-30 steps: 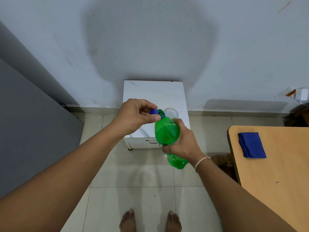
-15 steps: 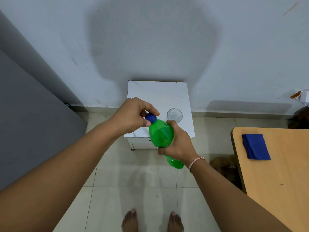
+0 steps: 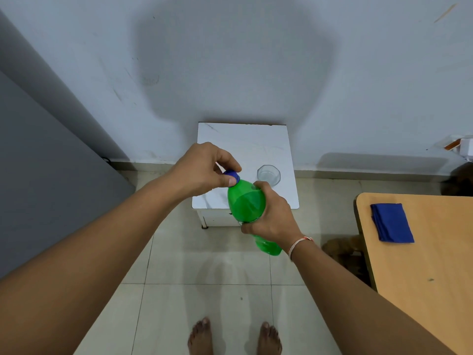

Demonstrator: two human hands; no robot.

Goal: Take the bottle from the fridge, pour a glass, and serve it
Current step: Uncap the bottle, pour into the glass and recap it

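- Bottle (image 3: 245, 206): green plastic, tilted with its neck toward the upper left, held in the air above the near edge of the small white counter (image 3: 256, 139) and the tiled floor (image 3: 204, 265) in front of it. Green liquid visible inside.
- Cap (image 3: 231, 174): blue, seated on the bottle neck.
- Left hand (image 3: 202, 172): grip closed on the cap, thumb and curled fingers pinching it from above and the side.
- Right hand (image 3: 271, 219): grip wrapped round the bottle's middle, thumb on the upper side, fingers curled underneath. A thread band (image 3: 298, 244) sits on the wrist.
- Glass (image 3: 268, 175): clear, upright on the white counter toward its right side, just beyond the right hand's thumb; apart from the bottle. Contents cannot be judged.
- White counter: marbled top, set against the wall (image 3: 256, 60); a cabinet front shows beneath its near edge.
- Wooden counter (image 3: 422, 265): at the right edge of view, carrying a folded blue cloth (image 3: 391, 222) near its far end.
- Grey panel (image 3: 46, 175): stands along the left side.
- Bare feet (image 3: 202, 336): on the floor tiles at the bottom of the view.
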